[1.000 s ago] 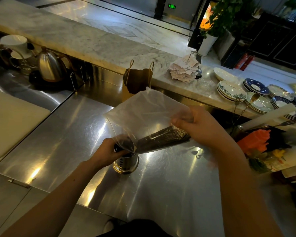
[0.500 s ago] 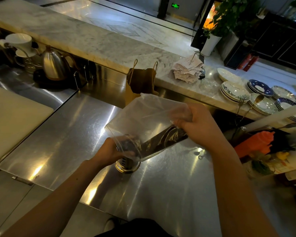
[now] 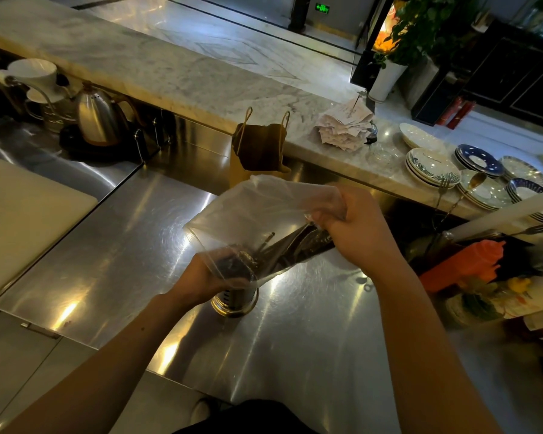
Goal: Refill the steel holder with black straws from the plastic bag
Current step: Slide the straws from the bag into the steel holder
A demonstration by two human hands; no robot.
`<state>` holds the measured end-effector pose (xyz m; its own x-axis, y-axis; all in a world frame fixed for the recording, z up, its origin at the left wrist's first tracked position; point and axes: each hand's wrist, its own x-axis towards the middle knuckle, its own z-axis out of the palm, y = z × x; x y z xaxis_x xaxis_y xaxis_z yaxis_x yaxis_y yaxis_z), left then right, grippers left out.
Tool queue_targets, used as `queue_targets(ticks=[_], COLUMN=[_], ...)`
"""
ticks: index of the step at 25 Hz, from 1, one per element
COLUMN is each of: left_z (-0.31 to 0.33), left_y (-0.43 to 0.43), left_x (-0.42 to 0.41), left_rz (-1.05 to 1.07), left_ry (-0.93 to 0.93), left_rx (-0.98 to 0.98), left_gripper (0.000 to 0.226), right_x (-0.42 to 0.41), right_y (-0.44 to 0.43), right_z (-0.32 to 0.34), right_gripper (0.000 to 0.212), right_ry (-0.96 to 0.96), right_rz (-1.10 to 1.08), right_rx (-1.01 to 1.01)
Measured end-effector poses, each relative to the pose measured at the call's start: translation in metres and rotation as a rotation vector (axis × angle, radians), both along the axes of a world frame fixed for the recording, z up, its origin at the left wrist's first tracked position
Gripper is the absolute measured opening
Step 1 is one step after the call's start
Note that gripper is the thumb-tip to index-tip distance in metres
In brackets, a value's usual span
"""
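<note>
counter (image 3: 295, 355): steel, slick; any straw that misses likely rolls off along it.
plastic bag (image 3: 264, 214): clear, tilted mouth-down over the holder, far end raised. Risk: a steeper tilt dumps the bundle at once and straws overshoot the rim.
right hand (image 3: 355, 233): closed on the bunched high end of the bag. Versus 1 s ago: end twisted tighter, bag angle steeper.
left hand (image 3: 213, 277): wrapped round the bag mouth at the holder's rim, steadying both. Risk: if the film slips, the mouth comes off the holder.
black straws (image 3: 295, 249): inside the bag, slanting toward the mouth; further down than before, a few loose at the front.
steel holder (image 3: 234, 300): upright on the counter, top hidden by bag and hand. Risk: a side push tips it; fill level cannot be told.
</note>
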<state>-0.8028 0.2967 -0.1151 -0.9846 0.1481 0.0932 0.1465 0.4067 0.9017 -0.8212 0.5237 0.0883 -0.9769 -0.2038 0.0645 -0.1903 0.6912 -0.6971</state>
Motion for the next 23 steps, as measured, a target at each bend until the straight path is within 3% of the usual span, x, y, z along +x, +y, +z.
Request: queue_targets(ticks=[4,8,12,17,23], left_z=[-0.001,-0.003,-0.010,-0.008,-0.005], left_y=[0.002,0.001,-0.001,0.004,0.004], left_x=[-0.002,-0.002,-0.004,-0.004,-0.006], left_rz=[0.049,0.038,0.044,0.068,0.039], left_ry=[-0.029,0.002,0.031,0.149,0.176], left_rx=[-0.019,-0.014,0.002,-0.021,-0.044], left_gripper=[0.044,0.046,0.071,0.064,0.048], right_x=[-0.003,-0.006,-0.008,-0.013,-0.018], right_y=[-0.005,-0.007,-0.010,-0.015,0.006], right_z=[-0.001,-0.005,-0.010,-0.021,-0.016], right_gripper=[0.024,0.021,0.021,0.017,0.045], right_ry=[0.030,0.011,0.024,-0.010,-0.379], right_rz=[0.041,0.024,0.033,-0.017,0.030], right_rx=[-0.023,-0.065,-0.097,-0.149,-0.039])
